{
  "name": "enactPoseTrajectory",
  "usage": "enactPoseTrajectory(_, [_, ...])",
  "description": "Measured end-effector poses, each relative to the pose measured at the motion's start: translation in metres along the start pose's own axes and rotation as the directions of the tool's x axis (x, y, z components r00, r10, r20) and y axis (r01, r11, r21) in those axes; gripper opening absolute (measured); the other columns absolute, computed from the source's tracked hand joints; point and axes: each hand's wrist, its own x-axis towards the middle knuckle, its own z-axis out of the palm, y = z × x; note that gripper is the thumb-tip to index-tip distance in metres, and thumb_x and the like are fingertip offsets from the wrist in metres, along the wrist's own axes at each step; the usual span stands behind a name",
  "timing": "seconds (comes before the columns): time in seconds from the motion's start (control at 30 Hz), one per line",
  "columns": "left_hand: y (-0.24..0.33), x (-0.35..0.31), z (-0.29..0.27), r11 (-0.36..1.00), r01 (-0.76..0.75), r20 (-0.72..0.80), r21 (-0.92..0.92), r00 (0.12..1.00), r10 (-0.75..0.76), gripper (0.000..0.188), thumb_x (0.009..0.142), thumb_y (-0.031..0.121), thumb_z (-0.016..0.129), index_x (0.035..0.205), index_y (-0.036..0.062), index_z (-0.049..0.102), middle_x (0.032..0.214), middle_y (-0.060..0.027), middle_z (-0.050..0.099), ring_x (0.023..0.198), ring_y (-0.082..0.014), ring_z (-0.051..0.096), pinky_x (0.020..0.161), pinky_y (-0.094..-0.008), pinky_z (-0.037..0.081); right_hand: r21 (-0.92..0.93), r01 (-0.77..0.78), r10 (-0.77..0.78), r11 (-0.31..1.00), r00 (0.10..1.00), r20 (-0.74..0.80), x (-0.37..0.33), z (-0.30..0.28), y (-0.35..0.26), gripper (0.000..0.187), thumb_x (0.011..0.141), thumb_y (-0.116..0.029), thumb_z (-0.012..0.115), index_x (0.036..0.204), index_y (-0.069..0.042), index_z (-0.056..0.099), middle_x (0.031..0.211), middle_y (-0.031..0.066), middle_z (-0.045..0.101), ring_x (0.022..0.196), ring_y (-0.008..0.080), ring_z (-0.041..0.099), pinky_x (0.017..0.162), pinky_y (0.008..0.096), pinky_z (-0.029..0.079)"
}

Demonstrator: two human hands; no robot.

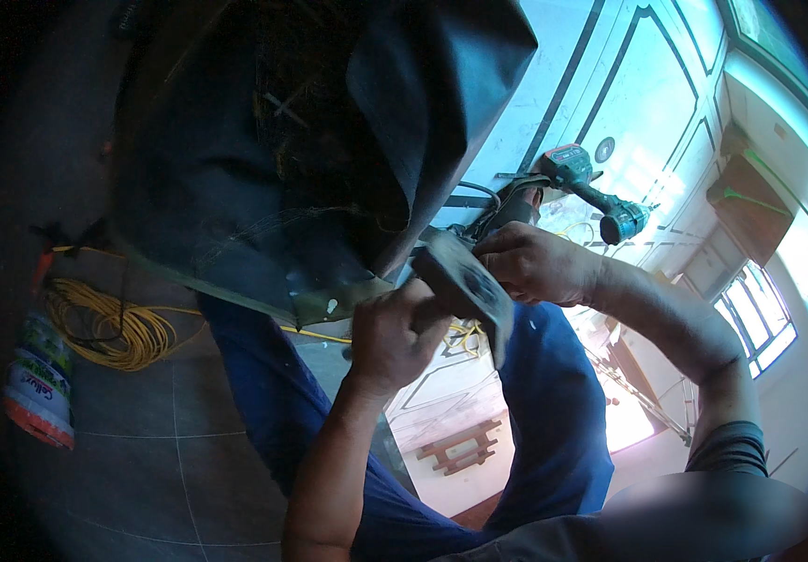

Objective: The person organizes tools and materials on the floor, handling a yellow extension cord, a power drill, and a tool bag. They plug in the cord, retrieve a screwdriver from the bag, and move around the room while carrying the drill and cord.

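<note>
My left hand [393, 339] is closed round the handle of a hammer. The hammer's worn, dark metal head [468, 288] sticks up between my two hands. Just right of it, my right hand [537, 266] is closed with its fingers bent; the hammer head partly covers the fingertips, and what they hold cannot be made out. In front of both hands lies a large dark, flexible sheet or bag [264, 234] with folded sides and a pale lower edge. Its inside is too dark to read well.
A cordless drill [601, 199] lies beyond my right hand, near a dark pouch-like item [507, 208]. Coiled yellow cord [114, 323] and a white and orange package [39, 384] are on the dark tiled floor at left. A small wooden rack [460, 448] shows between my legs.
</note>
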Motion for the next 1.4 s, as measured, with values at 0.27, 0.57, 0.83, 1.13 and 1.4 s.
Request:
enactPoseTrajectory(0.27, [-0.006, 0.003, 0.008, 0.993, 0.065, 0.047, -0.094, 0.997, -0.061, 0.028, 0.092, 0.023, 0.074, 0.109, 0.0009, 0.07, 0.09, -0.0188, 0.075, 0.081, -0.032, 0.076, 0.07, -0.0396, 0.059, 0.003, -0.045, 0.045, 0.999, 0.987, -0.157, -0.001, 0.002, -0.014, 0.027, 0.1, -0.017, 0.061, 0.116, 0.003, 0.068, 0.096, 0.0189, 0.072, 0.09, 0.0233, 0.071, 0.084, 0.0392, 0.057])
enactPoseTrajectory(0.57, [-0.005, 0.004, -0.017, 0.902, 0.302, -0.112, -0.308, 0.93, -0.349, 0.03, 0.091, 0.026, 0.076, 0.107, 0.0013, 0.071, 0.093, -0.0144, 0.075, 0.088, -0.0251, 0.074, 0.082, -0.0365, 0.055, 0.139, 0.163, -0.14, 0.977, 0.977, -0.162, 0.055, 0.013, -0.022, 0.028, 0.101, -0.013, 0.06, 0.126, -0.003, 0.062, 0.105, 0.0125, 0.07, 0.093, 0.0185, 0.068, 0.083, 0.035, 0.056])
enactPoseTrajectory(0.83, [-0.012, 0.005, -0.039, 0.701, 0.142, -0.377, -0.699, 0.759, -0.53, 0.024, 0.092, 0.02, 0.074, 0.079, 0.0096, 0.057, 0.07, -0.0021, 0.056, 0.065, -0.0143, 0.055, 0.064, -0.0297, 0.045, 0.249, 0.282, -0.152, 0.927, 0.886, -0.437, 0.144, -0.024, -0.064, 0.038, 0.096, -0.026, 0.065, 0.129, -0.006, 0.063, 0.103, 0.0185, 0.072, 0.092, 0.0278, 0.07, 0.081, 0.0427, 0.057])
enactPoseTrajectory(1.13, [-0.024, -0.003, -0.043, 0.662, 0.09, -0.397, -0.744, 0.737, -0.547, 0.021, 0.091, 0.016, 0.076, 0.081, 0.0083, 0.059, 0.069, -0.0026, 0.056, 0.063, -0.014, 0.054, 0.062, -0.0325, 0.046, -0.324, -0.3, -0.034, 0.897, 0.685, -0.728, 0.314, -0.014, -0.093, 0.023, 0.096, -0.018, 0.061, 0.111, -0.004, 0.07, 0.112, 0.0224, 0.07, 0.106, 0.0362, 0.069, 0.092, 0.0448, 0.056])
enactPoseTrajectory(1.4, [-0.015, 0.003, -0.048, 0.687, 0.166, -0.318, -0.708, 0.793, -0.52, 0.015, 0.092, 0.018, 0.074, 0.09, 0.0052, 0.066, 0.072, -0.0044, 0.062, 0.067, -0.014, 0.061, 0.066, -0.0325, 0.05, -0.024, 0.004, -0.022, 1.0, 0.534, -0.845, 0.341, -0.042, -0.018, 0.034, 0.097, -0.02, 0.062, 0.128, -0.005, 0.063, 0.128, 0.0223, 0.063, 0.112, 0.035, 0.066, 0.094, 0.0446, 0.055])
